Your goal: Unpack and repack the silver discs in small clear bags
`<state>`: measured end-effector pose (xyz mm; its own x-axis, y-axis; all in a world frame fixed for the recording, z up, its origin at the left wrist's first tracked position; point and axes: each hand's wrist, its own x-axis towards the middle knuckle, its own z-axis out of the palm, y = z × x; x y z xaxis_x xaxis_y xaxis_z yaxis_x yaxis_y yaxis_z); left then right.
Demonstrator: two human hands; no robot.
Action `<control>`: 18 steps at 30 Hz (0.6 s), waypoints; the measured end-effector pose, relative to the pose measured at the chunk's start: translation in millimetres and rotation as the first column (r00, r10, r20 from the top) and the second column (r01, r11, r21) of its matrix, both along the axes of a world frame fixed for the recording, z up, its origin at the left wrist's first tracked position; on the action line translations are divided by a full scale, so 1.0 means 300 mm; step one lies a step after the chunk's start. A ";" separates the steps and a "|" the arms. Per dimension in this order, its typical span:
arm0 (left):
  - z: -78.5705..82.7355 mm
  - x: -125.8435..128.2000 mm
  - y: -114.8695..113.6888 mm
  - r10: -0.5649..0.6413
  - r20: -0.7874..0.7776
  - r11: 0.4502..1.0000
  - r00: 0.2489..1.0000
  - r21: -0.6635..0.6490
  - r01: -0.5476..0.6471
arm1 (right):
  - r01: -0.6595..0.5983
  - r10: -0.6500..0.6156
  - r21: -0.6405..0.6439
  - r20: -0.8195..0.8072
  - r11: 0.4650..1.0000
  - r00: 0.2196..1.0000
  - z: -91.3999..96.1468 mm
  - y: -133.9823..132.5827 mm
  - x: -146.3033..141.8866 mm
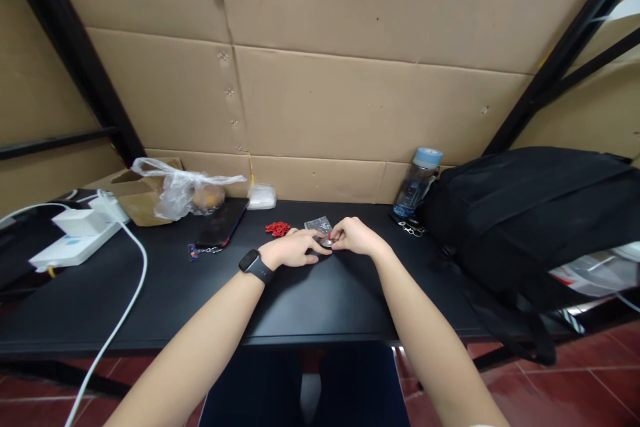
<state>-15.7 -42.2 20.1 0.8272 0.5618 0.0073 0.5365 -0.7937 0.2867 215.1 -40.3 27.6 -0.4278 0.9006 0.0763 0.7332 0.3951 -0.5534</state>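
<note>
Both hands meet at the back middle of a black table (165,293). My left hand (295,250), with a black watch on its wrist, lies low on the table with its fingers reaching right to a small silver metal piece (327,241). My right hand (355,237) is curled, fingertips pinching the same piece from the right. A small clear plastic bag (317,224) lies just behind the hands. A little heap of red bits (278,229) sits to the left of it.
A black backpack (530,213) fills the right side, with a blue-capped water bottle (417,183) and keys beside it. A dark phone (223,223), a key fob, a plastic bag on a carton (185,190), and a white power strip (75,237) with cable lie left. Cardboard walls stand behind.
</note>
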 end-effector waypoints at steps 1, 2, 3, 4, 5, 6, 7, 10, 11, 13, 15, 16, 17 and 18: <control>-0.001 0.000 0.000 -0.001 0.009 1.000 1.000 -0.001 0.001 | -0.011 0.011 -0.005 -0.005 1.000 1.000 0.000 0.001 -0.001; -0.001 0.000 0.000 -0.002 0.016 1.000 1.000 0.000 0.002 | -0.012 0.012 -0.002 -0.007 1.000 1.000 0.000 0.001 -0.003; -0.002 0.001 -0.001 -0.001 0.020 1.000 1.000 0.001 0.001 | -0.003 0.003 0.009 0.002 1.000 1.000 0.000 0.001 -0.007; -0.003 0.001 -0.001 0.003 0.020 1.000 1.000 0.003 -0.003 | 0.014 -0.015 0.033 0.023 0.999 1.000 -0.001 0.000 -0.012; -0.003 0.001 -0.002 0.007 0.018 1.000 1.000 0.005 -0.007 | 0.042 -0.046 0.072 0.054 0.996 0.997 -0.001 -0.002 -0.018; -0.003 0.001 -0.002 0.010 0.015 1.000 1.000 0.007 -0.011 | 0.080 -0.092 0.126 0.091 0.989 0.992 -0.001 -0.004 -0.025; -0.004 0.001 -0.003 0.013 0.012 1.000 1.000 0.008 -0.013 | 0.119 -0.144 0.187 0.126 0.975 0.982 -0.002 -0.006 -0.031; -0.006 -0.002 -0.002 0.010 0.006 1.000 1.000 0.007 -0.010 | 0.196 -0.266 0.329 0.185 0.924 0.946 -0.004 -0.010 -0.049; -0.008 -0.004 -0.001 0.011 0.006 1.000 1.000 0.006 -0.011 | 0.206 -0.287 0.350 0.198 0.914 0.937 -0.005 -0.010 -0.054; -0.012 -0.006 0.001 0.019 0.003 1.000 1.000 0.004 -0.019 | 0.210 -0.314 0.391 0.224 0.896 0.922 -0.008 -0.006 -0.064; -0.015 -0.006 0.003 0.032 -0.006 1.000 0.999 0.000 -0.032 | 0.207 -0.340 0.440 0.248 0.874 0.907 -0.012 0.000 -0.072; -0.015 -0.006 0.004 0.037 -0.010 0.999 0.999 -0.003 -0.037 | 0.201 -0.348 0.462 0.259 0.864 0.901 -0.014 0.003 -0.077; -0.015 -0.006 0.004 0.041 -0.013 0.999 0.999 -0.005 -0.041 | 0.194 -0.354 0.479 0.270 0.856 0.895 -0.015 0.005 -0.081; -0.014 -0.005 0.004 0.045 -0.016 0.999 0.999 -0.008 -0.045 | 0.186 -0.358 0.493 0.282 0.850 0.890 -0.017 0.006 -0.085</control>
<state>-17.2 -41.1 16.0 0.8010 0.5986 -0.0101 0.5763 -0.7663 0.2842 189.7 -38.4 22.6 -0.2453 0.8893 0.3860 0.9563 0.2873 -0.0541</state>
